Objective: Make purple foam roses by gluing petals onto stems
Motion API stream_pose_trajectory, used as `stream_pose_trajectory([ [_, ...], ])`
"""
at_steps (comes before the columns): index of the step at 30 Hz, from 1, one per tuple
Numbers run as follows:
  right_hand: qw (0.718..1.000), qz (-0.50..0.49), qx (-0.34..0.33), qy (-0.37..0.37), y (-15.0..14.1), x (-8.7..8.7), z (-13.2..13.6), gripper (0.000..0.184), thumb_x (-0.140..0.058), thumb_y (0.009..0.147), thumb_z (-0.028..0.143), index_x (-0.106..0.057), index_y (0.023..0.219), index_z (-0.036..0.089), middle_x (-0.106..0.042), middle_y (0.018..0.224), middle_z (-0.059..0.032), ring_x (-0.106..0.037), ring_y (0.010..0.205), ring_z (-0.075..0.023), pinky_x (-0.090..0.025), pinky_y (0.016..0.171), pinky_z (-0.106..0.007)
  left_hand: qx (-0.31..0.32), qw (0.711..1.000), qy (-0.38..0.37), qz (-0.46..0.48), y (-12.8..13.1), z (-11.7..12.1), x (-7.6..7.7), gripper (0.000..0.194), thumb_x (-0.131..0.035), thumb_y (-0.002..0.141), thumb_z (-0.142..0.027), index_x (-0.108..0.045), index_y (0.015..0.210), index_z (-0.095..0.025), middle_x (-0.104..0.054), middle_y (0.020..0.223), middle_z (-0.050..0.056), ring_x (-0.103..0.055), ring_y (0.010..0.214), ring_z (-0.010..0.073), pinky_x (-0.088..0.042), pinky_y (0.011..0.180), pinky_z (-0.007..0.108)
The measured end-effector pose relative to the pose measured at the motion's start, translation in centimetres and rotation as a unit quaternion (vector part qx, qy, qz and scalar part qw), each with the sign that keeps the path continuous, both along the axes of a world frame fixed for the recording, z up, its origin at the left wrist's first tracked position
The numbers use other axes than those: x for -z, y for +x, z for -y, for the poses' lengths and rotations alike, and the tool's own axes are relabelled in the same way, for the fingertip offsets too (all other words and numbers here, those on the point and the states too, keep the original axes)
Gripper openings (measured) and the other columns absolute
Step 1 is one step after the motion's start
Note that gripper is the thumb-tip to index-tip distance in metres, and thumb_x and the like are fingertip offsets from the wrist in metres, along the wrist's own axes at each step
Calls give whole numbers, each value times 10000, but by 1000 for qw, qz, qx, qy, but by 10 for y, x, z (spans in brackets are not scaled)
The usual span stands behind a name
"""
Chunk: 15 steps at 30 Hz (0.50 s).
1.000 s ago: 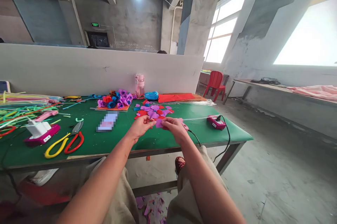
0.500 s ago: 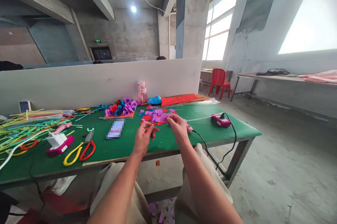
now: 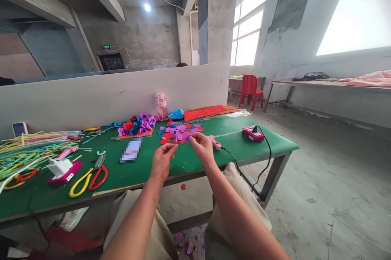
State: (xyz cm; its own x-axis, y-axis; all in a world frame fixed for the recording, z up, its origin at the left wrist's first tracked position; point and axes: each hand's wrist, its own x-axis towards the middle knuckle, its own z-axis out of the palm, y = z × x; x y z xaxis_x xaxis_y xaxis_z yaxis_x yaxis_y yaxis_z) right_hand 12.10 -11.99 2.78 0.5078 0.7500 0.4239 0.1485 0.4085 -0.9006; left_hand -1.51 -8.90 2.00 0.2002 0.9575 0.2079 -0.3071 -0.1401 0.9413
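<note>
Rough concrete walls [image 3: 155, 38], smooth green tabletop [image 3: 128, 176] — and the right hand [image 3: 202, 148] pinches a thin purple petal [image 3: 185, 136] at the near edge of the crumpled scraps [image 3: 182, 127]! Left hand's [image 3: 161, 161] fingertips press together beside it — anything between them too small to tell.

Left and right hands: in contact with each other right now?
Apart. The head view shows green tabletop between the left hand and right hand, with a visible gap between their fingertips too.

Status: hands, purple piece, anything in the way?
Right hand pinches flat purple paper-like piece. Left hand pinched, contents unclear. Pink corded tool close beside right hand.
</note>
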Motion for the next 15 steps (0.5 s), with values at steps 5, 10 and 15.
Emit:
stream_pose_trajectory([
  [5,1000,1,-1,4,-3,-3,2,172,-530,700,332,-590,654,178,-558,578,18,-463,539,-124,-352,518,-236,4,1000,-19,8,3,5,-5,293,-827,473,-340,-689,645,-147,-561,563,-23,-416,506,57,-312,489,202],
  [10,1000,-9,-15,8,-8,-8,6,158,-522,708,318,-576,659,177,-551,578,20,-470,538,-121,-359,511,-229,19,999,-33,17,3,7,-8,275,-832,462,-314,-693,635,-151,-563,544,-24,-422,497,54,-294,461,190],
  [15,1000,8,-8,9,-13,-9,7,157,-511,711,310,-575,645,182,-563,569,19,-497,542,-129,-377,529,-236,26,999,-36,26,3,5,-7,244,-832,472,-281,-697,630,-153,-557,533,-29,-428,495,53,-305,457,189],
])
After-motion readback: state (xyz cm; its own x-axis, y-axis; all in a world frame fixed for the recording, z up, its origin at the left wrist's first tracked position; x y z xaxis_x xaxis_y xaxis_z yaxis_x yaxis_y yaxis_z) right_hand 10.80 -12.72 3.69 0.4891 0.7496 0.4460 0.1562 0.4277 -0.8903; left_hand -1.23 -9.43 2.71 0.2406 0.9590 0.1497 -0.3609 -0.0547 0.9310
